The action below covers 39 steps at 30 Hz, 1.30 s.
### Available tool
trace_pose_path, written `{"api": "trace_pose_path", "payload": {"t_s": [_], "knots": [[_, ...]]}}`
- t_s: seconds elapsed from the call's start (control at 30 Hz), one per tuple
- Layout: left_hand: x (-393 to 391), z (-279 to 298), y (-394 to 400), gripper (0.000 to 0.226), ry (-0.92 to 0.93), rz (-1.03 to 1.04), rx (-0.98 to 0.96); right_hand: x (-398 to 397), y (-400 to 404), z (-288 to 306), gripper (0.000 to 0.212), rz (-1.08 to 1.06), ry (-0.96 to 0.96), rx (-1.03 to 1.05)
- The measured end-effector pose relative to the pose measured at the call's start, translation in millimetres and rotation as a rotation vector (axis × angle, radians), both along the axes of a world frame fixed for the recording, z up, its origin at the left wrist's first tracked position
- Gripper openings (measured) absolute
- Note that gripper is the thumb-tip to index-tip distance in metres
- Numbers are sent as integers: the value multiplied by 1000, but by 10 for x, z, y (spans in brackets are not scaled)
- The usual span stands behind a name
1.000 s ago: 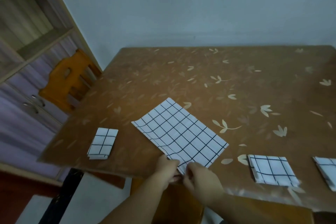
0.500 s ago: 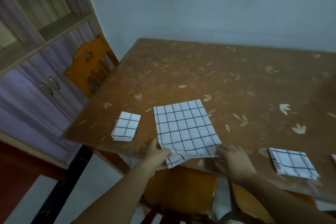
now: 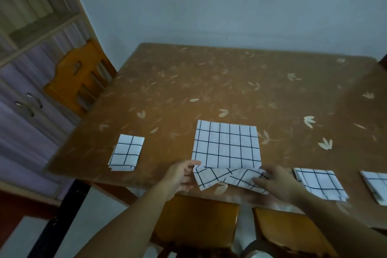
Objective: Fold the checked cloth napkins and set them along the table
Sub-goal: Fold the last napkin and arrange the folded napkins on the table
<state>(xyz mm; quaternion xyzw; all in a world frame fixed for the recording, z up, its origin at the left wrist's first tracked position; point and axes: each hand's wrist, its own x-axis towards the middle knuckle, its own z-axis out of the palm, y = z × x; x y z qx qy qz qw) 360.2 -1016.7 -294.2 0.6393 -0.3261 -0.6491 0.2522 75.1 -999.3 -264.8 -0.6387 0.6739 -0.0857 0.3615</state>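
A white napkin with a black check (image 3: 226, 146) lies spread on the brown leaf-patterned table (image 3: 209, 90), square to the near edge. Its near edge is lifted and turned over on itself. My left hand (image 3: 180, 176) pinches the near left corner. My right hand (image 3: 274, 180) pinches the near right corner. A folded checked napkin (image 3: 126, 152) rests to the left near the table edge. Another folded napkin (image 3: 320, 182) sits to the right, and a third (image 3: 377, 185) is cut off by the frame's right side.
Two wooden chairs (image 3: 199, 220) (image 3: 289, 230) stand tucked under the near edge below my arms. Another orange chair (image 3: 77, 77) stands at the table's left side. A shelf and cabinet unit (image 3: 25, 52) fills the left wall.
The spread napkin has turned from a diagonal lie to square with the table edge. My hands have parted to its two near corners and raised the near edge.
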Motion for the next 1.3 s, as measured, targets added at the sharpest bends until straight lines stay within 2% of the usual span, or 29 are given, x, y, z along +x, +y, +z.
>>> {"api": "trace_pose_path", "payload": {"t_s": [0.1, 0.2, 0.27, 0.33, 0.4, 0.47, 0.53, 0.63, 0.83, 0.93, 1.1, 1.3], "knots": [[53, -59, -75, 39, -139, -195, -28, -96, -212, -33, 26, -133, -157, 75], [36, -115, -126, 17, -259, -369, -169, -145, -364, -32, 25, -251, -334, 68], [17, -150, -160, 12, -287, -356, -217, -185, -412, -63, 14, -305, -458, 95], [22, -210, -215, 32, -327, -333, -258, -235, -434, -119, 11, -378, -564, 114], [31, -265, -282, 38, -371, -298, -270, -295, -458, -241, 18, -439, -686, 176], [41, -316, -347, 29, -398, -239, -261, -324, -467, -383, 33, -448, -766, 287], [49, -368, -398, 20, -393, -171, -243, -343, -486, -499, 36, -410, -715, 356], [51, -385, -491, 28, -374, -125, -213, -352, -607, -599, 25, -384, -615, 357], [-68, -334, -708, 27, -386, -136, -231, -265, -911, -641, 10, -637, -631, 180], [-83, -358, -751, 12, -397, -223, -227, -263, -970, -662, 8, -643, -562, 96], [-101, -429, -779, 31, -500, -280, -239, -294, -976, -704, 13, -582, -465, 120], [-213, -376, -875, 25, -573, -253, -261, -256, -1107, -677, 11, -582, -394, 8]]}}
